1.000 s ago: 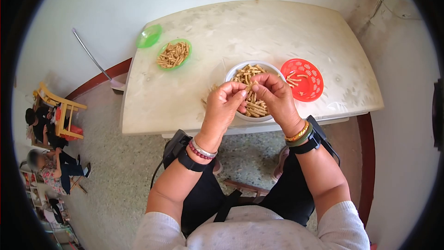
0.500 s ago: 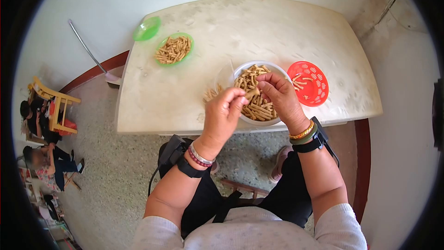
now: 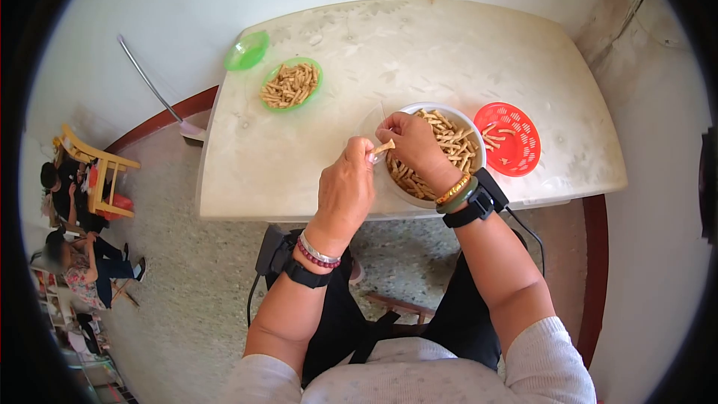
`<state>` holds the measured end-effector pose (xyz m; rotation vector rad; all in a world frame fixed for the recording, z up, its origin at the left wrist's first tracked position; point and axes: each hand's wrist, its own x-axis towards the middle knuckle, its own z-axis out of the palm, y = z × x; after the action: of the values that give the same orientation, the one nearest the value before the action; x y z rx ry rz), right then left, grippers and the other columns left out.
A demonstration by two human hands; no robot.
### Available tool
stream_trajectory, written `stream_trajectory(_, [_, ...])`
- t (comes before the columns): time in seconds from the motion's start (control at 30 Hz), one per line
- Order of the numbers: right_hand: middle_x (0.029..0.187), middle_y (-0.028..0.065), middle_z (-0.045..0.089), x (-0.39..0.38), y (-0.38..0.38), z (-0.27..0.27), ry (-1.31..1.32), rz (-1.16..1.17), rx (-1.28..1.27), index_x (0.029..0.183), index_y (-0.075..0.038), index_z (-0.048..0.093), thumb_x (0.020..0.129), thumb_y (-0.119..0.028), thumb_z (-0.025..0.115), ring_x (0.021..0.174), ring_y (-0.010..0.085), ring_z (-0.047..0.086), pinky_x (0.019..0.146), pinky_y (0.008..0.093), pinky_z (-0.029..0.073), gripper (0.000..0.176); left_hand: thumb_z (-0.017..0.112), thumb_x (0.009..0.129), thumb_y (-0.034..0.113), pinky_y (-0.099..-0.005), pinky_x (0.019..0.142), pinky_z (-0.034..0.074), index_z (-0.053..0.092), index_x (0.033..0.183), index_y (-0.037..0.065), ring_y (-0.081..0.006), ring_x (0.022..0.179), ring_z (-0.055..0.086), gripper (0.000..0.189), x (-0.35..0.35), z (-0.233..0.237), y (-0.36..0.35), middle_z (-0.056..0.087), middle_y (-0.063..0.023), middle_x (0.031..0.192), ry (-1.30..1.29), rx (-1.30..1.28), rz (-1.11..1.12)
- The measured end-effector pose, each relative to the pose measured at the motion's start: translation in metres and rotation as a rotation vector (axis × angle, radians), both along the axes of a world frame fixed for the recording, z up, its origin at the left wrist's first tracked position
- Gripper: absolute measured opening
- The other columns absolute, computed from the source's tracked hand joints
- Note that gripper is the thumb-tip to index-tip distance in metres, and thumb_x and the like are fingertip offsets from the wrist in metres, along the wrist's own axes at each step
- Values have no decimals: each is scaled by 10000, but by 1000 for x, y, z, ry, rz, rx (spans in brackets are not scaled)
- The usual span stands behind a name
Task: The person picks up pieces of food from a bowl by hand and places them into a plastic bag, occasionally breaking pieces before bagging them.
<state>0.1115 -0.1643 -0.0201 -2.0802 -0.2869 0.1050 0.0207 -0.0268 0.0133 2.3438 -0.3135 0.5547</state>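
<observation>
My left hand (image 3: 347, 183) is closed, pinching a short light-brown stick (image 3: 384, 147) that points toward my right hand. My right hand (image 3: 416, 147) is beside it with fingertips drawn together; what they hold, if anything, I cannot make out. Beneath my right hand and wrist stands a white bowl (image 3: 479, 151) full of similar brown sticks (image 3: 454, 138). A clear plastic container (image 3: 369, 121) shows partly behind my hands, at the bowl's left. To the right, a red perforated basket (image 3: 526, 148) holds several pale sticks (image 3: 493, 135).
A green plate (image 3: 320, 84) heaped with sticks (image 3: 289, 85) sits at the table's far left, near a green bowl (image 3: 247, 51). A long-handled tool (image 3: 149, 86) leans by the wall. Two people (image 3: 93, 269) sit at far left near a wooden chair (image 3: 105, 172).
My right hand has moved left from over the bowl toward the clear container. My left hand has turned and shifted slightly left, still holding a stick. The whole view has shifted slightly.
</observation>
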Motion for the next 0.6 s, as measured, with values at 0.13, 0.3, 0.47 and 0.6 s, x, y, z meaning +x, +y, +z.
stream_trajectory(0.13, [703,38,644,2,19,3,269,-74,468,890,8,632,908,-147,630,510,104,595,482,252,469,156,498,979,92,-464,668,494,491,1048,21,-414,782,631,99,17,-9,10,635,-219,868,82,98,126])
stream_trajectory(0.3, [677,41,640,6,16,0,172,-145,643,922,6,617,917,-138,613,534,101,598,480,255,456,144,493,983,108,-461,687,489,497,1034,24,-420,773,621,98,26,-13,8,624,-217,842,-59,22,133])
stream_trajectory(0.47, [695,66,654,5,-1,-19,40,-102,376,949,10,617,917,-143,616,542,111,595,498,259,461,157,505,957,78,-484,686,496,493,998,21,-419,829,620,71,27,-17,5,622,-214,890,127,-2,28])
stream_trajectory(0.6, [732,20,616,-6,-23,5,111,-106,357,1012,3,598,955,-128,579,589,62,549,525,216,454,145,544,931,52,-456,676,508,503,1010,31,-397,830,627,92,21,-10,0,625,-185,910,144,-75,26])
